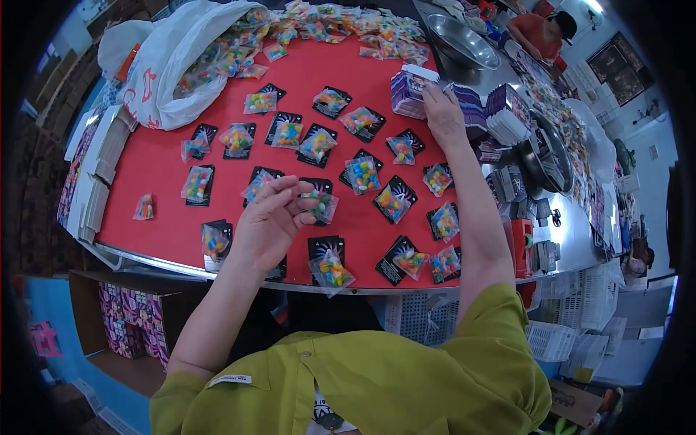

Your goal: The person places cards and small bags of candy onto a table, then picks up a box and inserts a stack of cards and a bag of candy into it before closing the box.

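My left hand [270, 221] hovers over the near part of the red table, palm turned up and fingers loosely bent and apart, with nothing in it. Close to its fingertips lies a clear bag of colourful candies [320, 207] on a black card. My right hand [444, 119] reaches far forward, its fingers closed over the right side of a stack of purple-and-white printed cards [409, 93]; its fingertips are partly hidden. Several more candy bags, such as this one [362, 175], lie on black cards with a swirl pattern. A single bag [144, 207] sits alone at the left.
A white plastic sack [177, 69] spills candy bags at the back left. More printed stacks [507, 112] stand at the right near a metal bowl [464, 42]. White flat-box stacks [98, 174] line the left edge. Another person [538, 36] works at the far right.
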### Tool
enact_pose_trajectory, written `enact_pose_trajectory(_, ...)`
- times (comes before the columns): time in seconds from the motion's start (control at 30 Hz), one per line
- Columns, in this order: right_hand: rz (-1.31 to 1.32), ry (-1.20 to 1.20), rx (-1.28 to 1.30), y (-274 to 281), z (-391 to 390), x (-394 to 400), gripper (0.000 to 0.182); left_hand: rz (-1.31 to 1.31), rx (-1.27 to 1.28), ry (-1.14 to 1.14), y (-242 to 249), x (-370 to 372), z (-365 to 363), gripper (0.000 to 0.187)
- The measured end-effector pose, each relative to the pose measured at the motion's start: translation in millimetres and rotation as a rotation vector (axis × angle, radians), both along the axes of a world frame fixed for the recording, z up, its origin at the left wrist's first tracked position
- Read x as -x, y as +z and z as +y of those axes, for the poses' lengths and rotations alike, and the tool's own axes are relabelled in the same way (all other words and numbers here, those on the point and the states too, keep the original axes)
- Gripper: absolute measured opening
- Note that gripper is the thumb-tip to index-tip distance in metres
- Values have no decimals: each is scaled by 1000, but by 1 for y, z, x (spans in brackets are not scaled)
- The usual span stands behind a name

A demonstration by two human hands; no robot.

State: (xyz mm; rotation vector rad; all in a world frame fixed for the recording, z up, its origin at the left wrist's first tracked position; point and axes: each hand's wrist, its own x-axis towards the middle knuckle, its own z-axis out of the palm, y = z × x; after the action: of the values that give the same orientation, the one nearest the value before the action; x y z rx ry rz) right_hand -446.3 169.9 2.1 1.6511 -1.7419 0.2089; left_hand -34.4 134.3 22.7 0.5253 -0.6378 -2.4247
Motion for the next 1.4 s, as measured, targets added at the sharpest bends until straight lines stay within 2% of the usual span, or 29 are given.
enact_pose_trajectory(0.07, 18, -39, 69, 12, 11, -25, 27, 39, 6, -82, 7, 16, 5, 25)
enact_pose_trajectory(0.1, 34, -79, 137, 18, 19, -43, 31, 80, -89, -128, 10, 26, 8, 30)
enact_pose_trajectory(0.17, -39, 90, 192, 30, 34, -89, 36, 134, -172, -184, 9, 38, 7, 36)
enact_pose_trajectory(0.2, -83, 191, 209, 36, 43, -123, 37, 234, -200, -224, 0, 44, 6, 48)
enact_pose_trajectory(0.23, -210, 408, 136, 36, 53, -155, 39, 330, -230, -265, -5, 48, 5, 60)
enact_pose_trajectory(0.27, -295, 532, 41, 36, 67, -188, 43, 335, -226, -272, -1, 48, 4, 60)
enact_pose_trajectory(0.33, -277, 598, -141, 24, 88, -241, 46, 355, -241, -305, 7, 45, 4, 70)
enact_pose_trajectory(0.37, -438, 606, -193, 29, 96, -258, 47, 412, -97, -322, 4, 41, 4, 71)
enact_pose_trajectory(0.43, -715, 604, -228, 30, 104, -268, 44, 272, -10, -331, 5, 28, 9, 68)
enact_pose_trajectory(0.47, -762, 543, -91, 30, 103, -268, 43, 125, -78, -310, -10, 20, 13, 64)
enact_pose_trajectory(0.5, -816, 479, 38, 31, 101, -268, 41, 93, -29, -364, -11, 16, 18, 60)
enact_pose_trajectory(0.53, -750, 429, 117, 29, 94, -268, 41, 50, 6, -417, -7, 12, 25, 56)
enact_pose_trajectory(0.57, -721, 426, 128, 20, 92, -271, 42, -32, -92, -477, -1, 6, 34, 48)
enact_pose_trajectory(0.7, -728, 483, 175, 4, 99, -294, 45, -19, -13, -431, -3, -9, 42, 49)
enact_pose_trajectory(0.77, -646, 374, 218, 8, 98, -301, 41, -209, 243, -454, -7, -19, 42, 51)
enact_pose_trajectory(0.8, -644, 352, 244, 9, 96, -301, 38, -68, 196, -407, 2, -16, 52, 52)
enact_pose_trajectory(0.87, -629, 333, 243, 12, 93, -302, 32, -47, 72, -505, 3, -24, 49, 51)
enact_pose_trajectory(0.93, -659, 339, 275, 12, 94, -307, 30, -58, 59, -532, -7, -23, 45, 46)
enact_pose_trajectory(1.03, -732, 375, 327, 8, 99, -311, 26, -67, -13, -464, -12, -34, 50, 42)
enact_pose_trajectory(1.1, -869, 435, 123, 17, 105, -302, 25, -152, 106, -407, -7, -34, 57, 42)
enact_pose_trajectory(1.17, -914, 476, 126, 21, 107, -300, 28, -162, 84, -360, -11, -33, 59, 45)
enact_pose_trajectory(1.23, -937, 243, 255, 28, 105, -310, 35, -201, 24, -194, -7, -34, 58, 43)
enact_pose_trajectory(1.27, -1018, 146, 261, 23, 105, -314, 36, -340, 69, -109, -2, -34, 59, 39)
enact_pose_trajectory(1.33, -1840, 200, 64, 13, 115, -320, 29, -360, 121, 13, -6, -34, 61, 32)
enact_pose_trajectory(1.37, -1635, 183, -5, 7, 121, -320, 21, -371, 214, 27, -4, -36, 63, 29)
enact_pose_trajectory(1.4, -1492, 160, 60, 3, 124, -328, 19, -459, 388, 56, -4, -40, 62, 27)
